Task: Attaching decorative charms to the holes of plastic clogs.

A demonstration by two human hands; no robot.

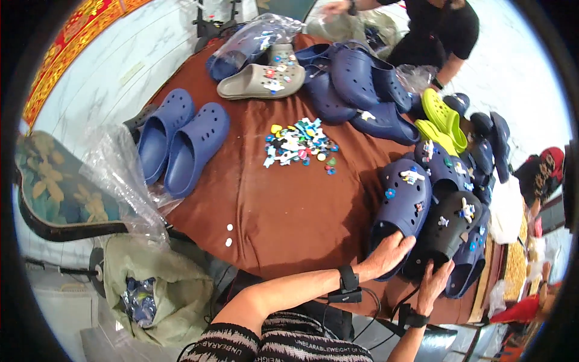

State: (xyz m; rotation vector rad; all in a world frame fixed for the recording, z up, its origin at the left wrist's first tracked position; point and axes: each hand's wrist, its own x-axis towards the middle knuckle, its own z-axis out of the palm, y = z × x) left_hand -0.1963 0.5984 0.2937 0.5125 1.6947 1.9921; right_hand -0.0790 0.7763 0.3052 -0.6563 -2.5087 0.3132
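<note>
At the right side of the table, my left hand (388,253) is closed on the heel end of a navy clog (401,196) decorated with small charms. Its fingers reach into the shoe opening and are partly hidden. My right hand (435,282) grips the back of a black clog (447,226) just beside it, thumb on the rim. White and coloured charms sit in the holes of both shoes. Another charm-covered navy clog (471,256) lies against the black one. A pile of loose charms (301,143) is spread mid-table.
Plain blue clogs (196,148) stand at left beside clear plastic wrap (123,181). Grey clogs (259,81), stacked navy clogs (353,78) and lime clogs (443,117) line the far side. A person in black (443,30) is across the brown-covered table (271,205). An open sack (181,295) stands lower left.
</note>
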